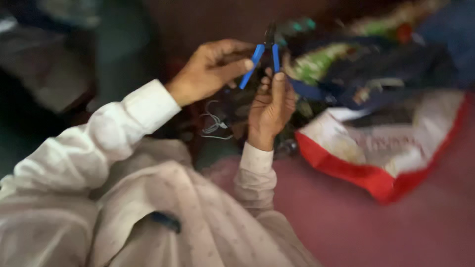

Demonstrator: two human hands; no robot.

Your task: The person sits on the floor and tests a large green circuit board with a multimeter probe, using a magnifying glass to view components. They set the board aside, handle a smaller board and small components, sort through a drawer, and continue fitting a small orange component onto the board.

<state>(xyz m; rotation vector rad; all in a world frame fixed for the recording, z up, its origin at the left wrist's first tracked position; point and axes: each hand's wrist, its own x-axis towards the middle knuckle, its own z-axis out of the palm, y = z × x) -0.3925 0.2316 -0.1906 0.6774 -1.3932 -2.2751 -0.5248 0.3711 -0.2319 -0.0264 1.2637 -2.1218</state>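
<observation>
My left hand grips a pair of pliers with blue handles, thumb pressed along the left handle; the dark jaws point up and away. My right hand is raised just below the pliers, palm toward me, its thumb tip touching the right handle. Whether the right hand's curled fingers pinch some small part is lost in the blur. Both arms wear pale long sleeves.
A white bag with red edging lies on the reddish floor to the right. Dark cloth and green-patterned items are piled behind it. Thin pale wires lie under my hands. My pale-clothed lap fills the lower left.
</observation>
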